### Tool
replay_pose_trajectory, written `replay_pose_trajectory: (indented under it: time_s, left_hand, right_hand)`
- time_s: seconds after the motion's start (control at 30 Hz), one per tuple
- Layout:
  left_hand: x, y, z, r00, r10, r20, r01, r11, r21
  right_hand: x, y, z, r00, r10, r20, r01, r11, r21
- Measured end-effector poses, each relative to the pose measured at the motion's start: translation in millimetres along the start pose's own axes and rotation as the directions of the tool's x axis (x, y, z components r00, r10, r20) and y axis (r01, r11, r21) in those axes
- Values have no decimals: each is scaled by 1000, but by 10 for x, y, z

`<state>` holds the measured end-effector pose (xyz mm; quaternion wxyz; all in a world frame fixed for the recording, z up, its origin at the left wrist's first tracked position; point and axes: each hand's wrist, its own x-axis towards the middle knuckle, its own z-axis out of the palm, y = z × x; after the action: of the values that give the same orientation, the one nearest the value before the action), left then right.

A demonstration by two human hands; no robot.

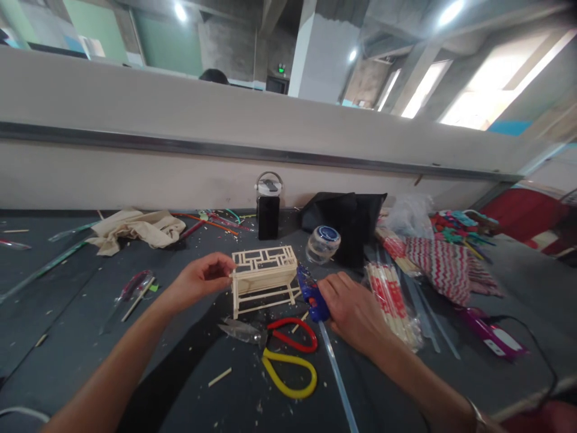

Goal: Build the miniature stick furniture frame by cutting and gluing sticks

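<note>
A small frame of pale wooden sticks (264, 278) stands on the dark table, with a latticed top and thin legs. My left hand (207, 278) is closed at its left end, thumb and fingertips pinching the upper left corner. In my right hand (349, 304) is a blue glue gun (315, 300), its front end beside the frame's right end. A long clear glue stick (336, 373) trails from the gun toward the near edge. Just in front of the frame lie scissors (288, 349) with one red and one yellow handle, their blades pointing left.
Behind the frame are a phone (268, 218), a clear jar (323, 244) and a black bag (345, 222). Packed sticks (391, 300), a striped cloth (439, 264) and a purple tool (491, 334) lie right. Beige cloth (137, 230) lies left. A low partition (180, 174) stands behind.
</note>
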<state>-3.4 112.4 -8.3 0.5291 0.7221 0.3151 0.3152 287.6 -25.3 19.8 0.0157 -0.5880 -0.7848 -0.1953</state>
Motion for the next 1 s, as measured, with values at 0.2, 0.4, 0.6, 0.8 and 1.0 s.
replay_pose_trajectory:
  time_s: [0.2, 0.4, 0.6, 0.8, 1.0]
  left_hand:
    - [-3, 8, -1, 1000, 10, 1, -10, 1000, -9]
    - [-4, 9, 1, 1000, 7, -3, -7, 1000, 1]
    - [6, -34, -7, 1000, 25, 0, -25, 1000, -15]
    - [1, -14, 0, 999, 31, -15, -31, 999, -7]
    - [1, -24, -5, 1000, 29, -3, -29, 1000, -10]
  right_hand:
    - [20, -104, -8, 1000, 6, 24, -5, 998, -64]
    - [18, -165, -32, 1000, -1, 26, 4, 993, -117]
    - [16, -218, -15, 1000, 11, 21, -8, 992, -127]
    - [52, -281, -43, 1000, -30, 6, 30, 991, -133]
    - [72, -320, -39, 999, -40, -11, 38, 991, -129]
